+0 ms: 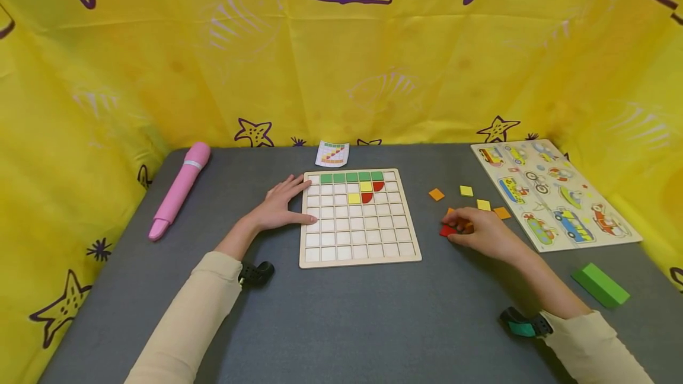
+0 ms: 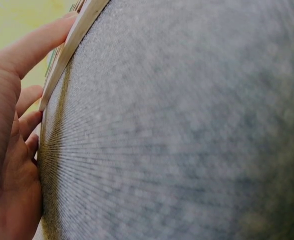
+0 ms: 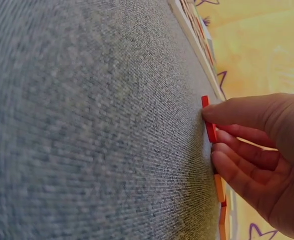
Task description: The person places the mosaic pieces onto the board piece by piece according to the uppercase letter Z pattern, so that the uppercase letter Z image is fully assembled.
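A pale wooden grid board lies in the middle of the dark table in the head view. Along its top row run several green square tiles, with two yellow squares and two red quarter-circle tiles below them. At the board's left edge rests my left hand, fingers spread and thumb touching the frame. Right of the board, my right hand pinches a red tile between thumb and fingers, close to the tabletop. Part of an orange tile shows behind those fingers.
Loose orange tiles and yellow tiles lie around the right hand. A small pattern card sits behind the board. Farther right are a picture puzzle board and a green block. A pink toy microphone lies at left.
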`<state>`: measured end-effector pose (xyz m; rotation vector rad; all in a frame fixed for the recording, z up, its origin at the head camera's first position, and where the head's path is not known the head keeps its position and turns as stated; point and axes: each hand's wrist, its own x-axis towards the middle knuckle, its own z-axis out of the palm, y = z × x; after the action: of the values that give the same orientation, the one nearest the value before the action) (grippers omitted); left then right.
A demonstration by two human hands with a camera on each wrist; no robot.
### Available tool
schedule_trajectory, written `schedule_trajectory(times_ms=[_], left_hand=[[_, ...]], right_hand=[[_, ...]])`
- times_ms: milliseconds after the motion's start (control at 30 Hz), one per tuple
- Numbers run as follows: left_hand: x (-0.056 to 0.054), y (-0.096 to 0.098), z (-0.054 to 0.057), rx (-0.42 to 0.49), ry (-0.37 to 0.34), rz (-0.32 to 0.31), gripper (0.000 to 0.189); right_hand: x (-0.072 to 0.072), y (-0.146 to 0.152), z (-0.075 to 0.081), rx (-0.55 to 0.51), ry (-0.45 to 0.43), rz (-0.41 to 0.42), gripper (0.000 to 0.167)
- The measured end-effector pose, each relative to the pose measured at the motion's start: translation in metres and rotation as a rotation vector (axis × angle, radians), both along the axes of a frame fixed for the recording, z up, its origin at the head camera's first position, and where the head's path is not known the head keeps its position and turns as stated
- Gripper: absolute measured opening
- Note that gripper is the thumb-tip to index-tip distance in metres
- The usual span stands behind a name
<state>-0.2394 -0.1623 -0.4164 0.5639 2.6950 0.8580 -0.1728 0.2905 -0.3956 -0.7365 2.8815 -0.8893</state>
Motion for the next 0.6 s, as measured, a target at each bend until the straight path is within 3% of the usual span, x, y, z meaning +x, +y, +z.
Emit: schedule_trajectory(times_ms=[367, 600], left_hand=[[0.0, 0.0, 0.0, 0.004, 0.002, -0.003, 0.097], [0.0, 0.001, 0.0, 0.005, 0.003, -0.003, 0.097]], right_hand=[[-0.006, -0.01, -0.007, -0.012, 0.09, -0.024, 0.016], [-0.011, -0.032, -0.004, -0.014, 0.059, -0.026, 0.017]])
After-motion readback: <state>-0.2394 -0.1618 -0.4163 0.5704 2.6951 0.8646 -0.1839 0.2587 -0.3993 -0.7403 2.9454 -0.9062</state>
